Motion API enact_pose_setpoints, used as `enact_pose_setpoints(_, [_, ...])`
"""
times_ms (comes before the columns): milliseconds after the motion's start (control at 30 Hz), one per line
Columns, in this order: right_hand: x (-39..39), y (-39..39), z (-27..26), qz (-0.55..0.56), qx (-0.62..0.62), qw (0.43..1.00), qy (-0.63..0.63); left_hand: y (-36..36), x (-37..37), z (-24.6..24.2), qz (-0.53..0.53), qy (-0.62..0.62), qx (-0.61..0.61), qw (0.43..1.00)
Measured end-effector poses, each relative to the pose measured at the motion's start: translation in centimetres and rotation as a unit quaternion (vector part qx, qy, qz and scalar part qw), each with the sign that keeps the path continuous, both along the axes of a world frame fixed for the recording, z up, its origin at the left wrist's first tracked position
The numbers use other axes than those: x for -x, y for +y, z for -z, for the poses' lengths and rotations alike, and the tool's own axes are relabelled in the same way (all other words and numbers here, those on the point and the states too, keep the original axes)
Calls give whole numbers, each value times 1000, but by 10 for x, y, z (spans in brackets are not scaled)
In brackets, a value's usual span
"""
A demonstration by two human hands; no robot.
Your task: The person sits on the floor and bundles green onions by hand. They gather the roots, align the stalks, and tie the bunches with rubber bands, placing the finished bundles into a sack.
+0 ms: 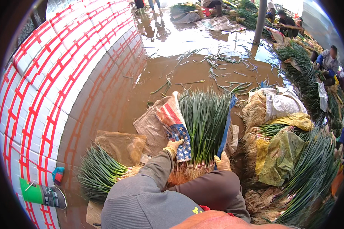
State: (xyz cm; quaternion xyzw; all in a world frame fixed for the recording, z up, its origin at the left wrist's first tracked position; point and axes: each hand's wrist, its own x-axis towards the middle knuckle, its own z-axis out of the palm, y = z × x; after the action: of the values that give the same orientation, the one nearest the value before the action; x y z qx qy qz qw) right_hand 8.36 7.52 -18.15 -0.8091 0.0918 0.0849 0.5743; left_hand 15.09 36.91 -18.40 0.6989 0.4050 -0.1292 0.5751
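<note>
A broad bundle of green garlic or scallions [205,123] lies before me, leaves pointing away and pinkish bulbs with tan roots [186,174] towards me. Cloth printed with stars and stripes [175,128] covers its left side. My left hand [174,146], in a pale yellowish glove, grips that cloth near its lower edge. On the other side runs a blue fabric edge [228,126]; my gloved right hand [223,162] holds its lower end beside the bulbs. Brown sacking [152,120] spreads out beyond the patterned cloth.
Another leafy bundle [103,171] lies at left. White boxes with red tape [48,77] form a wall, near a broom [58,174] and green bucket [31,191]. Root-edged piles [255,114] and sacks [283,103] stand right. A post [260,23] rises from the wet floor; people [329,61] sit beyond.
</note>
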Motion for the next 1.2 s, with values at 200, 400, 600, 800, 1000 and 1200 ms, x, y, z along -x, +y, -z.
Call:
enact_pose_setpoints(200, [3,5,-31,1,45,996,-77,-36,4,-37,345,-97,9,934])
enact_pose_setpoints(400, [0,24,-38,-108,81,990,-43,-118,16,-25,405,-153,109,895])
enact_pose_setpoints(600, [-6,29,-33,-160,179,971,9,-142,-7,-42,262,50,221,938])
enact_pose_setpoints(800, [1,21,-41,-167,186,968,16,-160,-22,-27,426,29,-166,889])
enact_pose_setpoints(1000, [53,-11,-47,-118,158,980,26,-157,-6,16,306,-100,-90,942])
enact_pose_setpoints(1200, [137,-60,-61,-47,170,981,74,-120,-12,20,300,-324,-64,895])
